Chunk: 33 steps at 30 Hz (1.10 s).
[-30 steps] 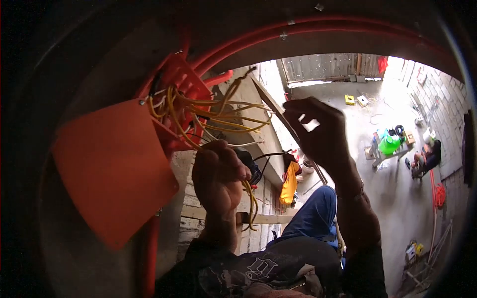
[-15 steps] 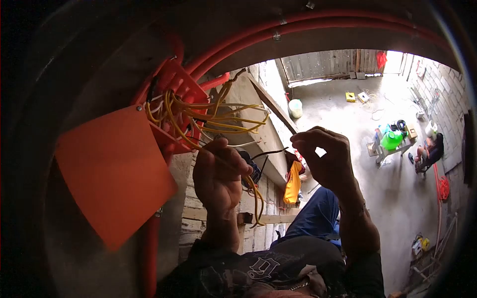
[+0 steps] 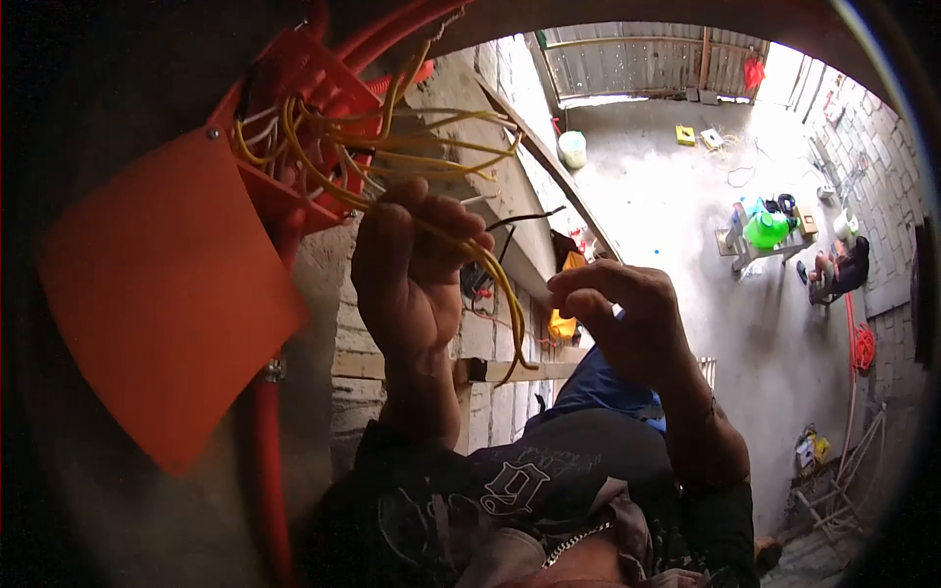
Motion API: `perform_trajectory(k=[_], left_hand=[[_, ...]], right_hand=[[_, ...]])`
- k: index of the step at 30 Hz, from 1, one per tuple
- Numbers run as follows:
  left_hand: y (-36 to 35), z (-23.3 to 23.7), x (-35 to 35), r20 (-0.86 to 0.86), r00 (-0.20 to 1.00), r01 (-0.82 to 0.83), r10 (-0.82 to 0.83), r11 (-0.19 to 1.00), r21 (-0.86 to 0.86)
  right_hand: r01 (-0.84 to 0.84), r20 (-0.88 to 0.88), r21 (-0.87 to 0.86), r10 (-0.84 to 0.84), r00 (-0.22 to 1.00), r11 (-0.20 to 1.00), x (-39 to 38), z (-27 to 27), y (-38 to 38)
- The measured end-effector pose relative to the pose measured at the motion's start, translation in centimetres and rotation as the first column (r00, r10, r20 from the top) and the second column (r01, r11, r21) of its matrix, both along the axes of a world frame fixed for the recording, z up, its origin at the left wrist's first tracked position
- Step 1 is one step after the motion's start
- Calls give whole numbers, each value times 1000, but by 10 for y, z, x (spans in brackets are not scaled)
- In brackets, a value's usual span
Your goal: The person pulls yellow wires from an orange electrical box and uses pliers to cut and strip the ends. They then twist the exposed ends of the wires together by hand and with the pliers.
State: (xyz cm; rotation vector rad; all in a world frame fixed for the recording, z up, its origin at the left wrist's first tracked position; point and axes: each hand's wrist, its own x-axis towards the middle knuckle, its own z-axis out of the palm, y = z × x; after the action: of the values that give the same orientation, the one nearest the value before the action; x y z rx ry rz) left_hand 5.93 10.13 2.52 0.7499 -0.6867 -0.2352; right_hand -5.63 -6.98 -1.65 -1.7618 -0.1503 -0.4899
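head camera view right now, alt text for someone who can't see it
A person's left hand holds yellow wires running from an open red box, an orange plate beside it; the right hand is raised nearby. Beyond are a bare floor and a seated person near a cluttered table.

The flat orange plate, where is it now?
In the head view, the flat orange plate is at the left side, just below the open red plastic box and left of the person's left hand.
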Motion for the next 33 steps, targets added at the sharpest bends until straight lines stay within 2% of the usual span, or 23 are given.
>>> perform_trajectory(k=[2, 4, 8, 10, 11, 13, 14, 16, 17, 19, 22, 23, 24, 26, 27, 28, 29, 30, 31, 33], left_hand=[[0, 0, 0, 23, 1000, 21, -21, 1000, 2], [-4, 2, -2, 37, 999, -39, 38, 999, 27], [-7, 6, -7, 18, 998, -64, 63, 998, 29], [-9, 8, -10, 25, 990, -138, 136, 987, 81], [-10, 8, -12, 26, 991, -136, 135, 987, 79], [-13, 9, -15, 92, 973, -226, 213, 962, 155], [-14, 9, -17, 93, 973, -224, 211, 962, 156], [-17, 9, -22, 274, 885, -452, 376, 833, 319], [-19, 10, -24, 277, 887, -448, 370, 835, 319], [-20, 13, -25, 277, 874, -481, 400, 800, 360], [-14, 15, -23, 250, 902, -428, 353, 812, 398], [-15, 19, -26, 168, 927, -374, 335, 852, 367], [-14, 20, -26, 175, 927, -375, 333, 853, 364], [-13, 18, -23, 226, 931, -356, 287, 850, 389], [-13, 17, -24, 231, 931, -355, 284, 851, 387], [-12, 17, -25, 161, 954, -298, 254, 867, 399], [-10, 15, -26, 88, 971, -241, 224, 881, 408], [-8, 11, -27, 87, 970, -242, 226, 880, 408], [-7, 5, -27, 75, 976, -217, 205, 873, 437], [-5, -3, -33, 89, 983, -181, 158, 849, 497]], right_hand=[[-38, 68, 57, 34, 997, 998, -6, 2, 10], [-66, 37, 101, 63, 997, 993, -10, 8, 18], [-50, 76, 66, 45, 996, 997, -11, 19, 31], [2, 112, -48, 4, 994, 999, -8, 13, 32], [4, 113, -50, 2, 994, 999, -7, 10, 33], [63, 237, -105, -37, 971, 992, -5, 9, 33], [66, 239, -104, -39, 970, 992, -7, 10, 34], [18, 126, -53, -12, 992, 998, -10, 20, 38], [25, 129, -52, -18, 992, 998, -7, 20, 41], [203, 219, -64, -185, 958, 977, 4, 18, 45], [233, 218, -86, -210, 953, 969, 3, 23, 35], [188, 164, -36, -180, 970, 982, 1, 24, 31], [190, 171, -35, -182, 968, 981, 0, 29, 28], [36, 122, -8, -35, 992, 999, -2, 39, 21], [-10, 184, -39, 17, 983, 999, 0, 37, 17], [-8, 188, -40, 16, 982, 999, 0, 38, 12], [-29, 105, -76, 37, 994, 997, -2, 39, 7], [-54, 19, -109, 56, 998, 993, -3, 39, 4], [-54, 19, -109, 56, 998, 993, -2, 36, 0], [81, 101, -44, -76, 992, 996, 0, 29, -5]])
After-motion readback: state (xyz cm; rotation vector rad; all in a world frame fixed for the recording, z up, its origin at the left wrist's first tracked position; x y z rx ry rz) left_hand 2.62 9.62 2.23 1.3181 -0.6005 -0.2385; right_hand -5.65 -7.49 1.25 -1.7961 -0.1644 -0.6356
